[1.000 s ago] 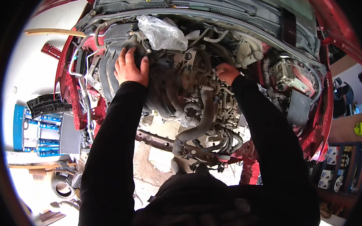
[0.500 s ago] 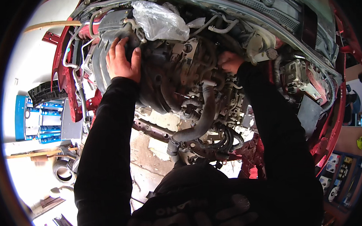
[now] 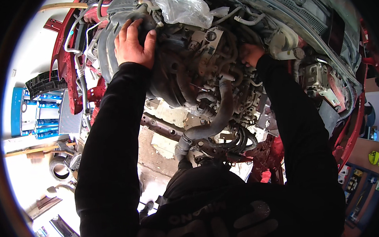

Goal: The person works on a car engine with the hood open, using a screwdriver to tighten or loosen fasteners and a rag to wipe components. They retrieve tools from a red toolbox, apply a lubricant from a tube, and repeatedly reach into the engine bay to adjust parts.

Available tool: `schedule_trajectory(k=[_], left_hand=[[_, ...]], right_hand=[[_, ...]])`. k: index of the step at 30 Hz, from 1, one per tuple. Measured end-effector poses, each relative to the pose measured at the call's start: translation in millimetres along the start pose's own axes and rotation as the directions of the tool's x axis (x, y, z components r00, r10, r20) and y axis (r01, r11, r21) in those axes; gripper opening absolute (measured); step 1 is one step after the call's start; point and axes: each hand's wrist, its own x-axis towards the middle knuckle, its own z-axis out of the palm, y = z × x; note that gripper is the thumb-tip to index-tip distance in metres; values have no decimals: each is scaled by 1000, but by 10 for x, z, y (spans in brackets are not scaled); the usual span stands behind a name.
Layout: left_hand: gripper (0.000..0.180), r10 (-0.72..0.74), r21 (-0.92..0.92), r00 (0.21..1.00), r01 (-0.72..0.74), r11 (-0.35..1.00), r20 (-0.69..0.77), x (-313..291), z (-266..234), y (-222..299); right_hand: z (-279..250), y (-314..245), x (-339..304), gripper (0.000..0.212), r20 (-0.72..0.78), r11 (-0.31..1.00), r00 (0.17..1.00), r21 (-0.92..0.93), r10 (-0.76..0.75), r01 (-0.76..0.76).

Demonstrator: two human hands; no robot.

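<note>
My left hand (image 3: 135, 46) lies palm down on the black ribbed plastic intake manifold (image 3: 107, 58) of a car engine, thumb spread away from the fingers. Deep at the far side of the engine bay is my right hand (image 3: 251, 55), its fingers curled among dark hoses and pipes. What they grip, if anything, is hidden in shadow. Between the hands sits a metal engine bracket (image 3: 211, 44). A thick black coolant hose (image 3: 225, 104) curves from the engine toward me. Crumpled clear plastic sheeting (image 3: 183, 10) covers parts behind the manifold.
A metal crossmember (image 3: 162, 127) spans the bay in front of me. Red body panels (image 3: 75, 87) flank it. Bare metal pipes (image 3: 81, 72) stand at the left; a metal-cased unit (image 3: 315, 78) sits at the right. Blue boxes (image 3: 48, 127) and a tyre (image 3: 61, 168) are farther left.
The view has shifted, so the engine sits higher and slightly farther right in the picture. Both hands remain at about the same spots on the engine.
</note>
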Motion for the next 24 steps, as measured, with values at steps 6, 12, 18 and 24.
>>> schedule_trajectory(k=[6, 12, 18, 24], left_hand=[[56, -20, -3, 1000, 20, 1000, -2, -7, 4, 11], [55, -16, -5, 1000, 16, 1000, -9, -8, 1, 12], [53, 7, 4, 1000, -7, 1000, -25, -5, 11, 9], [53, 25, 16, 1000, -25, 1000, -17, 1, 7, -5]], right_hand=[[-61, -14, -20, 36, -42, 993, 994, 57, -101, 103], [125, 66, -109, 56, 164, 997, 983, -28, 80, -76], [143, -8, -99, 59, 186, 992, 979, -110, 80, -60], [231, -32, -105, 56, 104, 984, 991, -164, 85, -67]])
